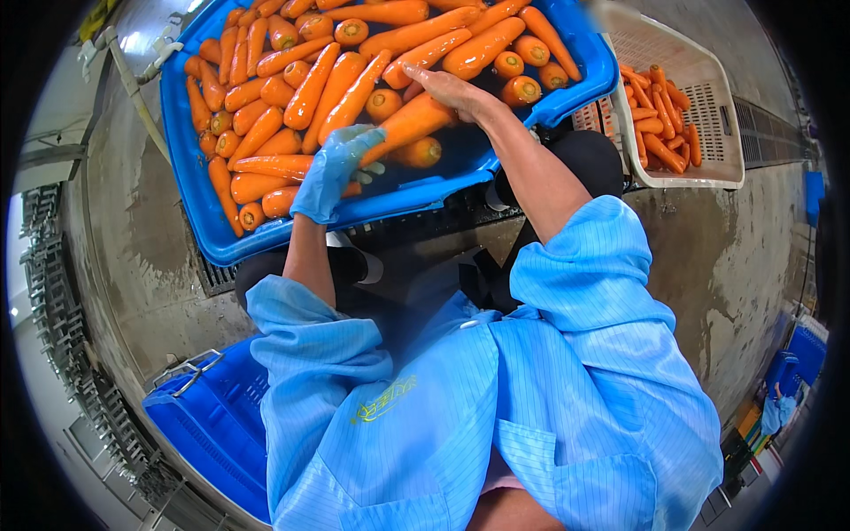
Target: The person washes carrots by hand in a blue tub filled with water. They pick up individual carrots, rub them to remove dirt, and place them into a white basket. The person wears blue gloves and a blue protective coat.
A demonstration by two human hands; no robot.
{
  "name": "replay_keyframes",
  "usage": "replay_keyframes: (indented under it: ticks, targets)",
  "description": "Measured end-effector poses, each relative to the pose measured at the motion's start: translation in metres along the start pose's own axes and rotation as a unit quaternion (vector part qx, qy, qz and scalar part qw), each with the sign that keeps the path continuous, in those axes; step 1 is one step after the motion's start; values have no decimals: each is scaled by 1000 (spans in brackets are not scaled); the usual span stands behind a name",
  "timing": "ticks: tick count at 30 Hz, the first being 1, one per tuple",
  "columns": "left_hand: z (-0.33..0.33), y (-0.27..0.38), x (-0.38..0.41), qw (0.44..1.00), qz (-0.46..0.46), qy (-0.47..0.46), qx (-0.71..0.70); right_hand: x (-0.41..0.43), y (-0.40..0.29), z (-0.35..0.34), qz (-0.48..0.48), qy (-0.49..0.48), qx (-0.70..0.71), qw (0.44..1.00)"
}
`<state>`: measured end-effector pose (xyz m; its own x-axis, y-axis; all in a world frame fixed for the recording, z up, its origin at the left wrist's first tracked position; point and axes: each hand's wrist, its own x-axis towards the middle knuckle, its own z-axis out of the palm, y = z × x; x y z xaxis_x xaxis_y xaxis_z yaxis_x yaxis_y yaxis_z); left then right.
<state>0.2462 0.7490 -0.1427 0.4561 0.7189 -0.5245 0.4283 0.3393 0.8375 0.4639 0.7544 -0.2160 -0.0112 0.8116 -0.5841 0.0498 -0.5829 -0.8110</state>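
A large orange carrot lies slantwise between my two hands, over the near side of a blue plastic tub. My left hand, in a wet blue rubber glove, grips its narrow end. Around its thick end curls my right hand, which is bare, thumb stretched out over the tub. Many wet carrots fill the tub, most heaped to the left and at the far side. Dark water shows beside the held carrot. Another carrot sits just below it.
Right of the tub stands a white perforated plastic crate with smaller carrots inside. A blue plastic basket with metal handles is at my left side. Pipes rise beside the tub. The concrete floor is wet. A distant person appears at far right.
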Motion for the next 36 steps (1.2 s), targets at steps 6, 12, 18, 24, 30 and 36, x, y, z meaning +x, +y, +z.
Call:
replay_keyframes:
  ticks: [6, 12, 18, 24, 30, 36]
  targets:
    - [-7, -17, 27, 993, -17, -85, 75, -4, -5, 0, -30, -31, 63, 997]
    - [-8, -31, 34, 994, 52, -60, 75, -20, -16, 0, 24, -45, 64, 997]
    - [-4, -14, 26, 986, -30, 84, 138, -14, -10, 3, -3, -57, 17, 998]
    - [-6, -14, 30, 987, -51, 25, 153, -12, -9, 2, -18, -78, 101, 992]
    - [3, -11, 29, 962, 5, 75, 263, -13, -8, 10, -44, -34, -91, 994]
    - [-10, -31, 37, 958, -22, 82, 275, -25, -12, 6, -113, 134, -119, 977]
